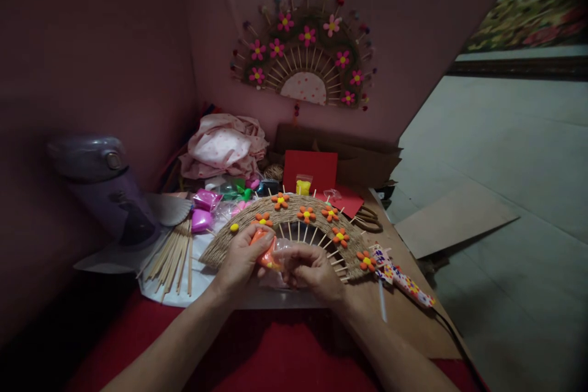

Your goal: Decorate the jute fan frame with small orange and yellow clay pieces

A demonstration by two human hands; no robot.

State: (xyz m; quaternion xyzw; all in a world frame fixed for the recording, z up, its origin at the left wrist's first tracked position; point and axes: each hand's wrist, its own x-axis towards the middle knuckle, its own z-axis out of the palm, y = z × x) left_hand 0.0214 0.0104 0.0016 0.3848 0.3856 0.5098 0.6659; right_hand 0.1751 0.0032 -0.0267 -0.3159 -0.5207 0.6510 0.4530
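My left hand (241, 257) is closed around a small clear bag of orange clay (265, 255). My right hand (309, 268) pinches the same bag from the right side. Both hands hover over the near edge of a jute-wrapped half-circle fan frame (220, 245) with wooden spokes. Several orange clay flowers (305, 214) with yellow centres sit along its arc. A lone yellow clay dot (234, 227) lies on the arc's left part.
A finished fan with pink flowers (305, 52) hangs on the pink wall. Wooden skewers (172, 254), pink clay bags (204, 208), a purple bottle (108, 187), pink cloth (225, 147), red card (310, 168), a patterned glue gun (404, 278) and cardboard (454, 220) surround me.
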